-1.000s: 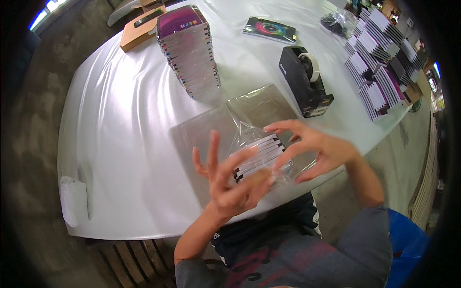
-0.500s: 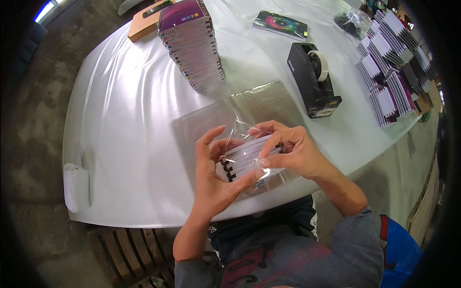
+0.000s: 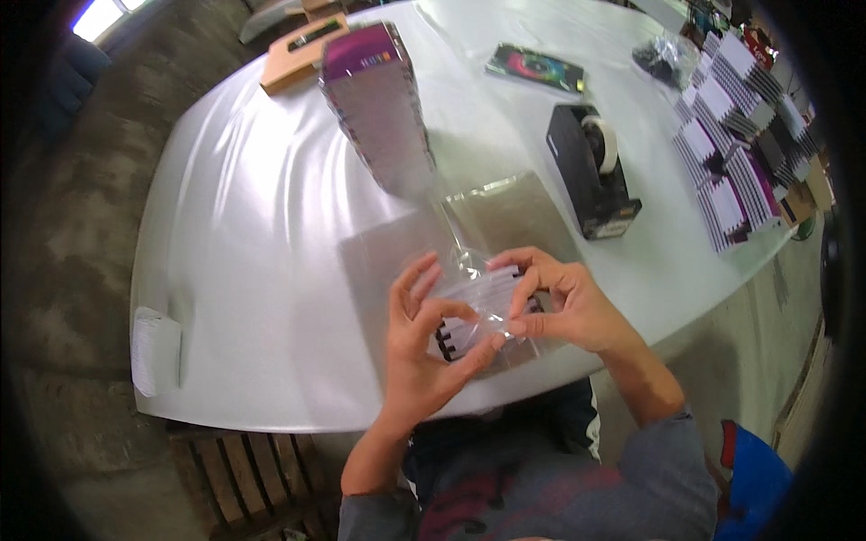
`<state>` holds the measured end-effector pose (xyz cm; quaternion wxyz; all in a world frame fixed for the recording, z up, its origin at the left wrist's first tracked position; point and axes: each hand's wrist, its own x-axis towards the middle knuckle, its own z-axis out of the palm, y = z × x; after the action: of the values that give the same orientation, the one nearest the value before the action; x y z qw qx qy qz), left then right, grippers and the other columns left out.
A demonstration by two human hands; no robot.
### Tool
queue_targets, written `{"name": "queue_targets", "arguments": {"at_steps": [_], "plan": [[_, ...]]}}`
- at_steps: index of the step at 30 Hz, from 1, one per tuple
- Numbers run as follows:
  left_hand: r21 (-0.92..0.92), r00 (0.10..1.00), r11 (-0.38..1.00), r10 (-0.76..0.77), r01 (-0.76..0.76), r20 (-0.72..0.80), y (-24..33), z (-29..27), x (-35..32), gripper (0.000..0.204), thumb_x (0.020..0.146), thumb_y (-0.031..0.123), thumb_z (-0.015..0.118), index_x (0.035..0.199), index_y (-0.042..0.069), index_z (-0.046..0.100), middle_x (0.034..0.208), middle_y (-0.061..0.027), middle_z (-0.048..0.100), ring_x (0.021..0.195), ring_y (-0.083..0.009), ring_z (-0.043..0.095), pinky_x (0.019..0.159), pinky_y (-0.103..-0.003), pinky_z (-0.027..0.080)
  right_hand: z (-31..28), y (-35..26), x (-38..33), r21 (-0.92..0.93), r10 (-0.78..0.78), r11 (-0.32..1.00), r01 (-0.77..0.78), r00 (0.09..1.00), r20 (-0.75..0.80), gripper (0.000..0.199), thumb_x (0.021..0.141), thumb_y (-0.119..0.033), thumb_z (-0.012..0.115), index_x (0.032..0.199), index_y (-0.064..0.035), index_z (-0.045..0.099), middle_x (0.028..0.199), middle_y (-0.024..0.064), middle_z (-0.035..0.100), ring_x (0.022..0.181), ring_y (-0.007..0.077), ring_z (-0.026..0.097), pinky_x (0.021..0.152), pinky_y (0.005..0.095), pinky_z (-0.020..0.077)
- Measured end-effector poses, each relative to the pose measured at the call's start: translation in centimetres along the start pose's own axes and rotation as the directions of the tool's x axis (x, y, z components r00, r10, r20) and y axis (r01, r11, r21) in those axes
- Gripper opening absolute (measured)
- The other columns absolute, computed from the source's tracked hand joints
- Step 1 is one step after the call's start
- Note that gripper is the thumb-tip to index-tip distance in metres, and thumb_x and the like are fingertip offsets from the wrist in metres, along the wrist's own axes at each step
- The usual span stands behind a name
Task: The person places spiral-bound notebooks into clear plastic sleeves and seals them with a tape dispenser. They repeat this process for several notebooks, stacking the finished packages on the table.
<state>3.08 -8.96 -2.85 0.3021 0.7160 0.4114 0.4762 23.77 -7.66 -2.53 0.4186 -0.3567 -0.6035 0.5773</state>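
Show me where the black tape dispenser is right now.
In the head view, the black tape dispenser sits right of centre on the table, just beyond the right hand and nearer the person than the colourful-covered booklet.

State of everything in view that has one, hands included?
Left hand: curled, thumb and forefinger apart.
Right hand: pinching clear wrap.
Small stack: inside clear wrap, between hands.
Plastic sheets: lying flat.
Tape dispenser: upright, roll loaded.
Tall stack: standing.
Colourful booklet: flat, cover up.
Brown box: flat, dark item on top.
White piles: stepped, overlapping.
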Motion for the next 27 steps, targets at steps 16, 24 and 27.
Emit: {"name": "queue_targets", "arguments": {"at_steps": [16,24,27], "plan": [[-0.310,0.813,0.784,-0.385,0.538,0.437,-2.0,-2.1,3.6,0.039,0.086,0.008,0.064,0.121,-0.003,0.055,0.105,-0.0115,0.066,0.092,-0.0139,0.061,0.081,-0.028,0.050,-0.6,0.1,3.5,0.133,0.283,0.943,-0.305,0.945,0.161,0.039,0.075,-0.012,0.075,0.110,-0.0008,0.060,0.100,0.0060,0.063,0.091,0.0116,0.059,0.084,0.0256,0.0452],[-0.180,0.870,0.921,-0.244,0.346,0.428,-2.5,-3.1,5.1,0.030,0.088,0.002,0.056,0.117,-0.002,0.061,0.097,-0.0073,0.068,0.085,-0.0123,0.064,0.076,-0.025,0.051,-0.4,0.3,3.5,0.096,0.276,0.950,-0.296,0.944,0.183,0.029,0.075,-0.010,0.073,0.102,-0.0025,0.063,0.091,0.0030,0.064,0.085,0.0091,0.058,0.079,0.0240,0.0449],[-0.334,0.936,0.885,-0.249,0.325,0.249,-1.1,-2.5,4.8,0.025,0.087,0.007,0.061,0.109,-0.002,0.065,0.093,-0.0076,0.069,0.086,-0.0140,0.065,0.077,-0.025,0.051,-0.3,0.7,3.5,0.096,0.245,0.960,-0.263,0.955,0.169,0.029,0.076,-0.011,0.073,0.101,-0.0013,0.064,0.089,0.0039,0.064,0.081,0.0094,0.058,0.076,0.0243,0.0449]]}}
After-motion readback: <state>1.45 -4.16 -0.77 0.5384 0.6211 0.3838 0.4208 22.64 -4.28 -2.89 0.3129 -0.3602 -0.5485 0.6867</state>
